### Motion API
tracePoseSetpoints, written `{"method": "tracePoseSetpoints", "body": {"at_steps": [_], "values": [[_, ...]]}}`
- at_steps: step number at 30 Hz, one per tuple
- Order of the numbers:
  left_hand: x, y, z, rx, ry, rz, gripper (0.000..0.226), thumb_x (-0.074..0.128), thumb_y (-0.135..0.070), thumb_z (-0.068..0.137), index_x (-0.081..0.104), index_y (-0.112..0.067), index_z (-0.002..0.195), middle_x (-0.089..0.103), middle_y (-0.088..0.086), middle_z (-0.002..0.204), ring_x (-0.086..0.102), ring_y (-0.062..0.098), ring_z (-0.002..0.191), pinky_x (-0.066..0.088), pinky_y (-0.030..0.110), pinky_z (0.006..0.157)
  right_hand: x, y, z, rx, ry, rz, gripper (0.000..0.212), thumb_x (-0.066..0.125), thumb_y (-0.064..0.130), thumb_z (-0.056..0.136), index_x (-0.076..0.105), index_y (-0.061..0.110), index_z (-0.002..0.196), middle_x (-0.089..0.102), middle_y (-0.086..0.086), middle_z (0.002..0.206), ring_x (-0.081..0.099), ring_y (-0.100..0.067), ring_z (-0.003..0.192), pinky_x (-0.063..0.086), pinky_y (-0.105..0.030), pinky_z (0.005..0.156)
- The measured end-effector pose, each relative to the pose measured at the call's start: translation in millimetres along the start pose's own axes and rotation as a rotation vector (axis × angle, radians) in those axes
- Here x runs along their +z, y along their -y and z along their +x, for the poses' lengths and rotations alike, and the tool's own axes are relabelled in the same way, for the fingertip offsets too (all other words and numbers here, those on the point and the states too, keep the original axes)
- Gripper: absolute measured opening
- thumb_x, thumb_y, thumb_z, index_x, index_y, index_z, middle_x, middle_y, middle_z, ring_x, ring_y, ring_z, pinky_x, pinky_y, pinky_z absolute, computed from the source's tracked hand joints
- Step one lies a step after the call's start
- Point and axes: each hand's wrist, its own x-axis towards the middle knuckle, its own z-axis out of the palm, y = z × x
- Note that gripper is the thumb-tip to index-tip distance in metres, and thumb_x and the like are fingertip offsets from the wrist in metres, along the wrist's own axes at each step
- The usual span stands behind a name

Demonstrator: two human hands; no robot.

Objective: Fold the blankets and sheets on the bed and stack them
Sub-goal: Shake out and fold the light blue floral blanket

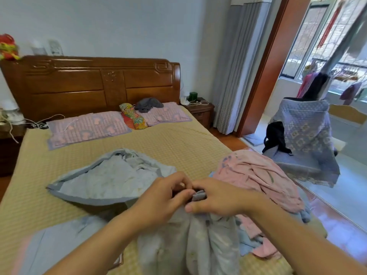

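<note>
At nine o'clock from my hands, the pale blue blanket lies crumpled on the bed, its grey border facing me. My left hand sits at the centre of the view, fingers curled and pinching a gathered grey edge of that blanket. My right hand touches it at three o'clock, its thumb and fingers clamped on the same bunched edge, so both hands meet on one fold. The blanket hangs down from them toward six o'clock. At two o'clock from my right hand, just beside it, a pink sheet lies heaped at the bed's right edge. Two pink pillows rest at twelve o'clock below the wooden headboard.
</note>
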Motion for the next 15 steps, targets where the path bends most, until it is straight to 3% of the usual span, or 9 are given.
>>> {"method": "tracePoseSetpoints", "body": {"at_steps": [1, 3, 6, 8, 10, 13, 15], "values": [[4, 4, -3, -0.039, 0.011, -0.037, 0.011, 0.064, -0.022, 0.099, 0.058, -0.030, 0.094, 0.062, -0.010, 0.064, 0.052, 0.004, 0.056, 0.038, 0.020, 0.056, 1, -6, -3, 0.032, -0.014, -0.029, 0.005, 0.068, 0.033, 0.093, 0.067, 0.028, 0.092, 0.069, 0.006, 0.088, 0.062, -0.004, 0.083, 0.050, -0.033, 0.079], [11, 13, -7, -0.116, 0.092, -0.018, 0.014, 0.063, -0.036, 0.099, 0.049, -0.036, 0.100, 0.057, -0.002, 0.063, 0.043, 0.006, 0.055, 0.034, 0.023, 0.055, 2, -11, -10, 0.055, -0.052, -0.166, 0.023, 0.063, 0.037, 0.093, 0.065, 0.018, 0.081, 0.066, -0.004, 0.078, 0.060, -0.015, 0.072, 0.048, -0.043, 0.072], [13, 33, -8, -0.244, 0.192, -0.114, 0.023, 0.061, -0.045, 0.099, 0.045, -0.032, 0.108, 0.053, -0.010, 0.065, 0.042, 0.003, 0.057, 0.035, 0.018, 0.056, -13, -5, -28, 0.054, -0.061, -0.379, 0.028, 0.060, 0.034, 0.096, 0.058, 0.018, 0.072, 0.060, 0.003, 0.070, 0.054, -0.012, 0.069, 0.042, -0.032, 0.068], [8, 45, -4, -0.244, 0.195, -0.086, 0.024, 0.058, -0.049, 0.099, 0.045, -0.030, 0.105, 0.050, -0.011, 0.067, 0.040, 0.003, 0.057, 0.034, 0.018, 0.056, -41, 4, -41, 0.106, -0.140, -0.529, 0.017, 0.060, 0.027, 0.095, 0.068, 0.024, 0.080, 0.065, 0.011, 0.078, 0.056, -0.007, 0.077, 0.041, -0.024, 0.069], [-1, 59, 4, -0.233, 0.126, -0.021, 0.024, 0.056, -0.049, 0.100, 0.044, -0.027, 0.100, 0.047, -0.007, 0.072, 0.039, 0.004, 0.059, 0.034, 0.022, 0.057, -77, 2, -44, 0.170, -0.488, -0.681, 0.021, 0.060, 0.016, 0.091, 0.075, 0.031, 0.094, 0.073, 0.010, 0.092, 0.061, -0.011, 0.082, 0.045, -0.028, 0.072], [-18, 79, 19, -0.201, 0.066, 0.158, 0.022, 0.056, -0.043, 0.101, 0.043, -0.027, 0.095, 0.048, -0.008, 0.073, 0.042, 0.006, 0.061, 0.038, 0.029, 0.062, -133, -1, -45, 0.309, -1.249, -0.659, 0.031, 0.054, 0.012, 0.090, 0.074, 0.025, 0.111, 0.073, -0.010, 0.103, 0.064, -0.033, 0.091, 0.045, -0.035, 0.081], [-18, 80, 24, -0.118, 0.112, 0.351, 0.018, 0.052, -0.042, 0.102, 0.041, -0.033, 0.091, 0.052, -0.009, 0.075, 0.047, 0.006, 0.064, 0.044, 0.036, 0.064, -164, 14, -44, 0.238, -1.520, -0.606, 0.031, 0.049, 0.015, 0.093, 0.073, 0.018, 0.113, 0.073, -0.012, 0.099, 0.061, -0.028, 0.086, 0.041, -0.033, 0.078]]}}
